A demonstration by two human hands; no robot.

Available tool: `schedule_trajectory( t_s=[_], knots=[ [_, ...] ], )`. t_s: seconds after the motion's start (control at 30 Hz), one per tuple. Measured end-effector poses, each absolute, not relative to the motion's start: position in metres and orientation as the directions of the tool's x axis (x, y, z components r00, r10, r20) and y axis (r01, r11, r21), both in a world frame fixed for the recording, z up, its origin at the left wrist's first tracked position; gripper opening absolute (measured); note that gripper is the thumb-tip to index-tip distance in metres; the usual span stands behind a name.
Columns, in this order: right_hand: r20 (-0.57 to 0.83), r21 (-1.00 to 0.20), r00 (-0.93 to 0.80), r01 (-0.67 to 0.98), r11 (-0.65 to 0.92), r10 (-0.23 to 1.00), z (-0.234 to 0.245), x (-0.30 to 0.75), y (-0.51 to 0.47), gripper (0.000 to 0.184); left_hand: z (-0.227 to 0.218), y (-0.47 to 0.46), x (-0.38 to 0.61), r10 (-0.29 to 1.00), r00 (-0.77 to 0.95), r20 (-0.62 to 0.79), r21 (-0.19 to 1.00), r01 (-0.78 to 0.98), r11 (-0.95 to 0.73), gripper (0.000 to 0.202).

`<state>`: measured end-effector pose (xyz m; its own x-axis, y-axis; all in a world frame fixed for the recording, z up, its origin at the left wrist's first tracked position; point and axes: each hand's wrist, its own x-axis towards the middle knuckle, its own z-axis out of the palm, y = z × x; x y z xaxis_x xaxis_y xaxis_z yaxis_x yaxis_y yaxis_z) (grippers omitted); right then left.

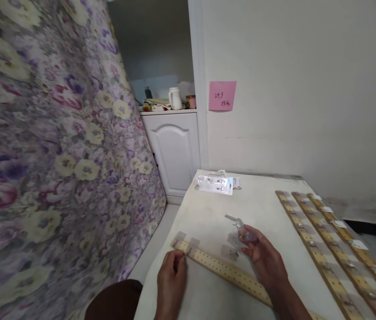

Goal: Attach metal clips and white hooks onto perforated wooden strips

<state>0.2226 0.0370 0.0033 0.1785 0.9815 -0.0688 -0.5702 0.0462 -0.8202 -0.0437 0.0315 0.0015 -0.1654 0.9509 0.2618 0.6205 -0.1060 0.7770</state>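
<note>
From my remote post I see the perforated tan strip (221,266) lying flat on the white worktop (204,298), its long axis slanting from far left to near right beneath the right forearm (290,295); the left hand (172,276) is nearer its far end, fingers curled against it, though I cannot tell whether they grip, while the right hand (266,255) pinches a small clear plastic piece (248,235) beyond the strip's middle. Three similar strips (328,235) line the right side, clear packs (214,184) lie at the back, and a floral curtain (58,155) hangs left of a white cabinet (174,153)
</note>
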Motion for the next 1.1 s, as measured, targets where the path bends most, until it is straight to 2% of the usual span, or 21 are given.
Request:
schedule_trajectory(
  t_s=[0.17,0.3,0.4,0.47,0.57,0.67,0.77,0.9,1.1],
  knots=[
    [-0.049,-0.837,0.17,-0.544,0.053,0.984,0.014,0.222,0.032,0.038,0.008,0.026,-0.042,0.953,-0.189,0.237,0.846,0.523,-0.106,0.022],
    [0.02,-0.841,0.028,-0.54,0.031,0.999,0.022,0.216,0.024,0.043,0.015,0.004,-0.019,0.978,-0.144,0.152,0.912,0.402,-0.083,0.029],
    [0.04,-0.822,-0.106,-0.569,-0.027,0.994,0.02,0.207,0.019,0.045,0.016,-0.012,0.009,1.0,0.023,0.016,0.989,0.146,-0.019,0.035],
    [0.07,-0.781,-0.21,-0.62,-0.078,0.975,0.016,0.2,0.017,0.047,0.016,-0.015,0.025,0.986,0.143,-0.083,0.995,-0.035,0.089,0.037],
    [0.107,-0.736,-0.319,-0.662,-0.141,0.942,0.012,0.193,0.014,0.044,0.02,-0.011,0.037,0.976,0.118,-0.184,0.924,-0.317,0.213,0.036],
    [0.066,-0.748,-0.411,-0.623,-0.228,0.909,0.016,0.187,0.011,0.039,0.024,-0.006,0.036,0.963,0.141,-0.229,0.813,-0.516,0.269,0.03],
    [0.057,-0.788,-0.445,-0.569,-0.234,0.894,0.02,0.181,0.01,0.037,0.026,-0.007,0.033,0.955,0.183,-0.233,0.758,-0.581,0.296,0.027],
    [0.056,-0.868,-0.435,-0.466,-0.171,0.899,0.017,0.175,0.013,0.041,0.023,-0.011,0.028,0.934,0.195,-0.298,0.733,-0.581,0.355,0.027],
    [0.016,-0.967,-0.285,-0.249,-0.058,0.958,0.006,0.176,0.019,0.034,0.014,-0.011,0.017,0.93,0.091,-0.356,0.773,-0.53,0.347,0.026]
  ],
)
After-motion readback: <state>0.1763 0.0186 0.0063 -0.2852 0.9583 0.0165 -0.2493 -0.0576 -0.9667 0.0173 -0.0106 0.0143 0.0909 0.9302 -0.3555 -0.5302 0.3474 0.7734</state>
